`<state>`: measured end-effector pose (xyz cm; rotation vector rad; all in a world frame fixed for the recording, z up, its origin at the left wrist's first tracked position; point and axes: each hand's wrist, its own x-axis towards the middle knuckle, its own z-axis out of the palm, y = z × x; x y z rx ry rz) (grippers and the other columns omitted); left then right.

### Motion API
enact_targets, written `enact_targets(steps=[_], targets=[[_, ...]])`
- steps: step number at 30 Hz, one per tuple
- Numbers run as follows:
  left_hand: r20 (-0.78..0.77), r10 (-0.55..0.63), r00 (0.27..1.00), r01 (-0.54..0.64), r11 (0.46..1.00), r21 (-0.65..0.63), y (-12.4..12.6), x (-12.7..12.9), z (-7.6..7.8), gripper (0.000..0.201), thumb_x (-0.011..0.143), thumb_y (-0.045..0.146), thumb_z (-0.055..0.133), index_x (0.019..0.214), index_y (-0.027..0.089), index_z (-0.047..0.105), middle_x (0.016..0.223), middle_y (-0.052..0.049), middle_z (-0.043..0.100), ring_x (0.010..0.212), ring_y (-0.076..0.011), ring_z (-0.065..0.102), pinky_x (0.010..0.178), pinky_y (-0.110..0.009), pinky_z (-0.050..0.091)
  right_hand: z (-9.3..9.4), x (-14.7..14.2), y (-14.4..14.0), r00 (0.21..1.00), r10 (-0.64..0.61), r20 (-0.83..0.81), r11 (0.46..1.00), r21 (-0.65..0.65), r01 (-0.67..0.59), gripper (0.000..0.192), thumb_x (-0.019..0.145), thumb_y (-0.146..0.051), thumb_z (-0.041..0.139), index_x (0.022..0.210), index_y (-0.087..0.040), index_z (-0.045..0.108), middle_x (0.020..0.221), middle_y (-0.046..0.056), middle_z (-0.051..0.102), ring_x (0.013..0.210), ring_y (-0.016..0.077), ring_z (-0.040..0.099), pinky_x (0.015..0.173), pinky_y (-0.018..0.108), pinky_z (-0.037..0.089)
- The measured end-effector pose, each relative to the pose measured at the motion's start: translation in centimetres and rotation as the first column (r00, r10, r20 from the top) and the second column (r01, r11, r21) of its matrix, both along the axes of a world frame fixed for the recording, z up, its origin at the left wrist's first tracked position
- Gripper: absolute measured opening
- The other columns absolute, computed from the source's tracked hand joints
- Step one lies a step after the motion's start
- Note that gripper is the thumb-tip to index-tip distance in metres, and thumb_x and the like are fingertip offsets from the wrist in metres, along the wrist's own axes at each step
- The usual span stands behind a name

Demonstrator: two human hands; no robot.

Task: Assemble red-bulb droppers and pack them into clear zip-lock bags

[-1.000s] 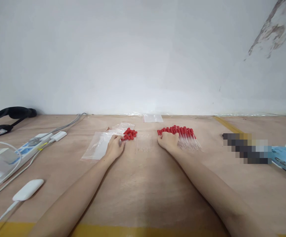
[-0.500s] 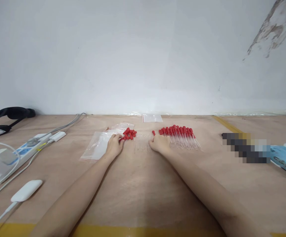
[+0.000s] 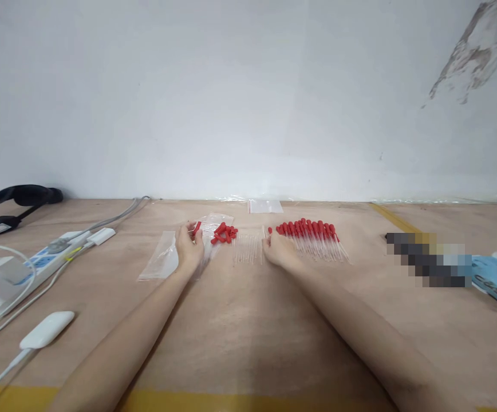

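My left hand point(image 3: 189, 246) is closed on a red rubber dropper bulb point(image 3: 196, 229), raised over a clear plastic bag point(image 3: 158, 260). Just right of it lies a small pile of loose red bulbs point(image 3: 223, 232). Thin clear dropper tubes point(image 3: 246, 249) form a row on the table between my hands. My right hand point(image 3: 279, 250) pinches a single clear tube point(image 3: 263, 254) at the right end of that row. Beyond its fingers shows a red bulb tip point(image 3: 269, 230). Several droppers with red bulbs fitted point(image 3: 312, 232) lie side by side to the right of this hand.
A white power strip point(image 3: 42, 260) with plugs and cables lies at left, near a white charger-like block point(image 3: 47, 330) and a black headset-like object point(image 3: 16, 209). A small bag point(image 3: 265, 206) lies by the wall. At right are a blurred-out dark item point(image 3: 424, 260) and a blue packet point(image 3: 495, 280).
My left hand has moved left, away from the pile, with a red bulb in its fingers. My right hand has shifted slightly, and a clear tube now stands out at its fingertips.
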<state>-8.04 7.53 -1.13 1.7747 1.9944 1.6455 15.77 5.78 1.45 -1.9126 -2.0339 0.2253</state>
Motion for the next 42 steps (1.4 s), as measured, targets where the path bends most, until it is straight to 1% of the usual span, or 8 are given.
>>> enact_targets(steps=[3,7,10,13,20,30,35,42], targets=[[0.138,-0.245,0.96,0.242,0.969,0.043,-1.0,2.3,-0.2,0.027,0.082,0.024,0.044,0.107,0.015,0.049,0.102,-0.008,0.059,0.089,-0.0171,0.059,0.081,-0.031,0.046,-0.6,1.9,-1.5,0.982,0.137,-0.13,0.983,0.143,-0.119,0.027,0.087,-0.029,0.032,0.096,-0.013,0.051,0.088,0.011,0.063,0.079,0.019,0.059,0.067,0.029,0.04],[0.155,-0.541,0.827,0.557,0.825,-0.093,-4.2,6.6,-1.2,0.026,0.083,0.025,0.044,0.105,0.015,0.054,0.091,-0.007,0.064,0.081,-0.0163,0.061,0.077,-0.031,0.048,-2.4,4.7,-4.3,0.889,0.389,-0.243,0.866,0.425,-0.262,0.023,0.086,-0.03,0.039,0.097,-0.016,0.053,0.085,0.007,0.063,0.079,0.0173,0.058,0.074,0.03,0.041],[0.133,-0.65,0.748,0.662,0.717,-0.219,-6.7,8.7,-1.7,0.023,0.082,0.028,0.047,0.099,0.017,0.057,0.088,-0.005,0.064,0.075,-0.0161,0.06,0.069,-0.029,0.048,-3.0,5.6,-6.4,0.866,0.463,-0.188,0.815,0.474,-0.333,0.023,0.086,-0.029,0.04,0.1,-0.02,0.057,0.089,0.006,0.064,0.082,0.018,0.058,0.077,0.033,0.039],[0.134,-0.696,0.705,0.703,0.661,-0.262,-7.8,9.2,-1.6,0.022,0.081,0.032,0.05,0.095,0.016,0.058,0.083,-0.004,0.064,0.073,-0.0155,0.058,0.065,-0.027,0.046,-3.0,5.4,-7.5,0.853,0.499,-0.153,0.805,0.447,-0.39,0.023,0.086,-0.027,0.04,0.096,-0.021,0.06,0.083,0.005,0.065,0.074,0.016,0.058,0.074,0.032,0.038],[0.188,-0.706,0.682,0.73,0.641,-0.239,-7.3,8.7,-1.5,0.02,0.08,0.032,0.052,0.09,0.016,0.058,0.077,-0.003,0.063,0.068,-0.0139,0.056,0.061,-0.025,0.044,-3.1,4.9,-7.5,0.861,0.504,-0.064,0.798,0.416,-0.436,0.023,0.086,-0.027,0.04,0.093,-0.021,0.061,0.079,0.004,0.065,0.065,0.0129,0.054,0.072,0.03,0.033],[0.148,-0.724,0.674,0.733,0.631,-0.255,-7.8,8.5,-1.4,0.018,0.081,0.032,0.051,0.083,0.016,0.06,0.073,-0.001,0.062,0.066,-0.0131,0.054,0.06,-0.023,0.043,-2.9,5.5,-7.0,0.8,0.596,-0.07,0.774,0.315,-0.55,0.025,0.087,-0.028,0.039,0.093,-0.022,0.063,0.077,0.002,0.065,0.063,0.0123,0.052,0.071,0.031,0.03],[-0.038,-0.802,0.596,0.755,0.575,-0.315,-8.4,8.4,-0.9,0.016,0.083,0.028,0.048,0.083,0.019,0.062,0.079,-0.002,0.063,0.074,-0.0153,0.056,0.068,-0.026,0.043,-2.5,6.3,-6.5,0.776,0.63,0.037,0.739,0.277,-0.614,0.025,0.087,-0.025,0.041,0.092,-0.026,0.065,0.078,0.0,0.064,0.064,0.0115,0.051,0.073,0.032,0.026],[-0.256,-0.779,0.572,0.736,0.626,-0.257,-8.6,8.4,-0.5,0.016,0.084,0.027,0.046,0.085,0.017,0.059,0.077,-0.004,0.06,0.071,-0.0154,0.054,0.066,-0.026,0.042,-2.4,5.3,-7.1,0.801,0.59,0.106,0.74,0.326,-0.588,0.026,0.087,-0.024,0.038,0.086,-0.021,0.064,0.075,0.003,0.063,0.063,0.0125,0.049,0.072,0.032,0.024]])
